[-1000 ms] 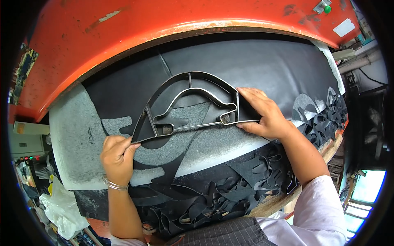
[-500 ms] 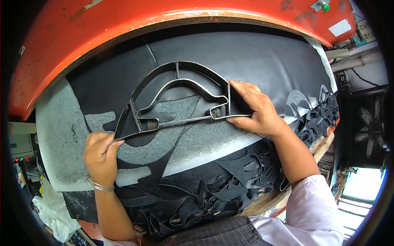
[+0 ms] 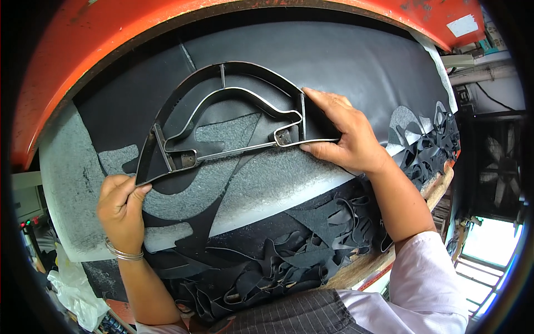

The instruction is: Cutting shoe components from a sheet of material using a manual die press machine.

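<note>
Between my hands is a large arched steel cutting die (image 3: 223, 77), its thin metal walls joined by short cross bars. My left hand (image 3: 121, 207) pinches its lower left corner between thumb and fingers. My right hand (image 3: 347, 133) grips the pointed right end, thumb below and fingers on the upper side. Under the die lies a black sheet (image 3: 345, 67), leather-like, with curved cut-outs along its near edge. Pale grey fuzzy board (image 3: 267, 181) shows through those cut-outs. Whether the die touches the sheet or hovers just over it, I cannot tell.
A red machine beam (image 3: 167, 14) arcs across the far side. Black offcuts (image 3: 311, 239) are heaped along the near edge, with more scraps (image 3: 425, 142) at the right. A wooden bar (image 3: 370, 261) runs by my right arm. A clear plastic bag (image 3: 80, 292) hangs at lower left.
Both hands have carried the die a little to the left and away from me, with a slight tilt, its left end shifting more. The grip on both ends is the same.
</note>
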### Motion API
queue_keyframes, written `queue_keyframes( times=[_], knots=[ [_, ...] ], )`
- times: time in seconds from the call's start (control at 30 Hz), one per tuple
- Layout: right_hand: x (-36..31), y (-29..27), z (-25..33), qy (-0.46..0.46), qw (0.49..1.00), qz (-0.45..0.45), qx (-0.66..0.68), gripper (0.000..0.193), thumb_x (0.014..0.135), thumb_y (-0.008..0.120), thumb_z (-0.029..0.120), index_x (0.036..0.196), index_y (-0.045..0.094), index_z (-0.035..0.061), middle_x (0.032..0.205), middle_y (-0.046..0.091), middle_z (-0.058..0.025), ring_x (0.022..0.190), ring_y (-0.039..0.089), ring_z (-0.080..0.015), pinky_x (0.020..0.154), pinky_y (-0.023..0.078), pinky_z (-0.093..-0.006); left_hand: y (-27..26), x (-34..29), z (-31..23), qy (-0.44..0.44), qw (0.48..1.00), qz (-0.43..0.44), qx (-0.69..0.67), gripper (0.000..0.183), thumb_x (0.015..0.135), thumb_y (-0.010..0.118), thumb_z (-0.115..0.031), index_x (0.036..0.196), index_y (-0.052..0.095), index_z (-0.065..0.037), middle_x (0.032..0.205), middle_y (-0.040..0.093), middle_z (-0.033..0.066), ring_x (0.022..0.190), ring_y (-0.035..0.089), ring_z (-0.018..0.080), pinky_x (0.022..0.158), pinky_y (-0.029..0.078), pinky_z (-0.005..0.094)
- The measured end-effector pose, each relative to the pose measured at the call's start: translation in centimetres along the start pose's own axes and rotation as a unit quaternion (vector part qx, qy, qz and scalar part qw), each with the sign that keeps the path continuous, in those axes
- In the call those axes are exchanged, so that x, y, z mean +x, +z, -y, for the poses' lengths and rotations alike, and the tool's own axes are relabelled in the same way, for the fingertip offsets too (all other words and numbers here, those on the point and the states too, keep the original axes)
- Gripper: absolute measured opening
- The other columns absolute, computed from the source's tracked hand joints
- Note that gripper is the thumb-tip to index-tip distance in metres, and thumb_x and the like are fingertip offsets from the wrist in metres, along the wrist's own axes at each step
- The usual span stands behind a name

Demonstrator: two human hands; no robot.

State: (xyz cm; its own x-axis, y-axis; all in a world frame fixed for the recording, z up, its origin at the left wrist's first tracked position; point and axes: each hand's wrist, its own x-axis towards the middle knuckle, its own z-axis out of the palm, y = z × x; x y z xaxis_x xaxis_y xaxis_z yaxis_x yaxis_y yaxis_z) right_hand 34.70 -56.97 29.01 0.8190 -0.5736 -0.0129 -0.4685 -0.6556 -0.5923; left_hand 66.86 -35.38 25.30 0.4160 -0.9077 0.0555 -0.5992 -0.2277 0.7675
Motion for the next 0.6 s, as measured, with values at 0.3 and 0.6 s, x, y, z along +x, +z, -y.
queue_keyframes(
  times=[0.3, 0.6],
  knots=[
    [-0.09, -0.02, 0.4, 0.03, 0.999, 0.02, 0.005, 0.08, 0.068, 0.078, 0.024, 0.137, 0.045, 0.0009, 0.131, 0.054, -0.0215, 0.122, 0.05, -0.0379, 0.106, 0.037, -0.0436, -0.19, 0.09, -0.43, 0.001, 1.0, -0.001, 0.017, 0.017, 0.073, 0.075, 0.0, 0.089, 0.071, 0.001, 0.076, 0.06, 0.0057, 0.07, 0.055, 0.0146, 0.061, 0.042, 0.0264],
    [0.21, -0.29, 0.57, 0.012, 0.999, 0.02, -0.027, 0.084, 0.066, 0.081, 0.029, 0.136, 0.045, -0.002, 0.133, 0.053, -0.022, 0.122, 0.051, -0.0387, 0.106, 0.036, -0.045, -0.18, 0.21, -0.28, -0.004, 1.0, -0.001, 0.029, 0.019, 0.069, 0.078, -0.001, 0.086, 0.071, 0.0, 0.074, 0.06, 0.0067, 0.069, 0.056, 0.0173, 0.062, 0.043, 0.0285]
  ],
)
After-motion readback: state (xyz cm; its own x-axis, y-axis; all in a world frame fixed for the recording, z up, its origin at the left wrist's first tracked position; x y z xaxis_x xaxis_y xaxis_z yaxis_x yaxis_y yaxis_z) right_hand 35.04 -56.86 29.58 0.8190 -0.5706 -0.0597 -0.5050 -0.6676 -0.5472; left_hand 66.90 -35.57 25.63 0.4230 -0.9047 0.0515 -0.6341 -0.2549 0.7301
